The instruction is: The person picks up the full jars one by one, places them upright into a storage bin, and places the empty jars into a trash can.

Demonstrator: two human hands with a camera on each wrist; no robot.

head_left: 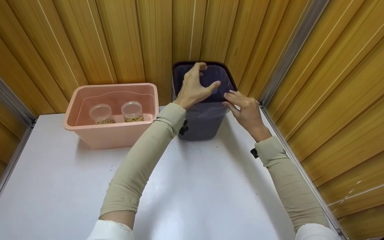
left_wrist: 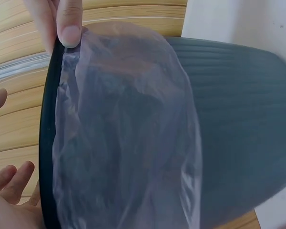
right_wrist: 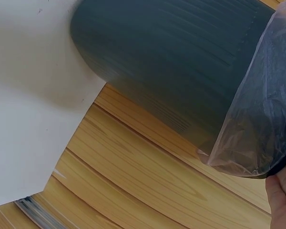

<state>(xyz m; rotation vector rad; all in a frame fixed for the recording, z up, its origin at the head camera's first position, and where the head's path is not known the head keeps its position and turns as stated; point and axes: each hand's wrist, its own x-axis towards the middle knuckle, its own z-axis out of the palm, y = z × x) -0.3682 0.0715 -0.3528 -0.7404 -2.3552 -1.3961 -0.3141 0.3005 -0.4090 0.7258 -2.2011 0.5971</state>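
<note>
A dark trash bin (head_left: 200, 128) stands on the white table against the back wall. Its translucent purple trash bag (left_wrist: 128, 129) lines the inside and folds down over the outside of the rim. My right hand (head_left: 248, 112) pinches the bag and rim at the bin's right corner, thumb outside in the left wrist view. Over the bin's mouth, my left hand (head_left: 193, 88) is spread with thumb and fingers apart, holding nothing. The right wrist view shows the bin's side (right_wrist: 167, 62) and the bag's loose edge, with my right fingers (right_wrist: 279, 195) at the rim.
Left of the bin sits a pink plastic basin (head_left: 112, 138) with two clear jars inside, a left jar (head_left: 101, 112) and a right jar (head_left: 132, 110), both holding small yellowish grains. Wood-patterned walls (head_left: 352, 100) enclose the white table (head_left: 192, 186) at back and sides.
</note>
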